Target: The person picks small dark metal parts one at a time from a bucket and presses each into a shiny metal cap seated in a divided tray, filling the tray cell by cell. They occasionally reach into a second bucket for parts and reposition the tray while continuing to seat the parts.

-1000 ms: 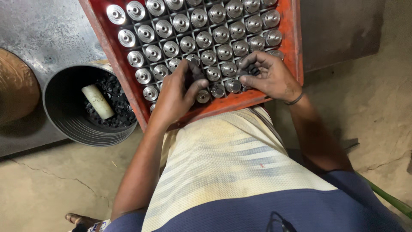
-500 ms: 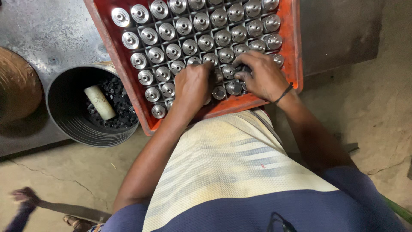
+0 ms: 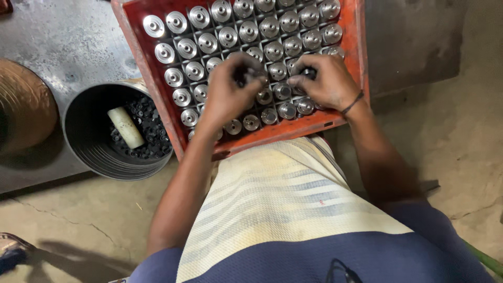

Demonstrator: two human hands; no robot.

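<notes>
A red plastic crate [image 3: 144,63] rests on my lap, its grid cells filled with several round silver metal parts [image 3: 186,48], each with a raised hub. My left hand [image 3: 228,91] hovers over the middle rows, fingertips pinched around a small dark piece above one metal part. Just to its right, my right hand [image 3: 325,81], with a thin band at the wrist, pinches another small dark piece over a cell. The two hands hide the parts beneath them.
A round metal bucket [image 3: 84,149] stands left of the crate, holding small black pieces and a pale cylinder [image 3: 126,127]. A grey metal sheet [image 3: 63,42] and a brown round object [image 3: 23,110] lie beyond it. A foot [image 3: 11,250] shows at the lower left on the cracked concrete floor.
Both hands have moved from the crate's near rows up to its middle rows, and their fingers are now pinched closer together.
</notes>
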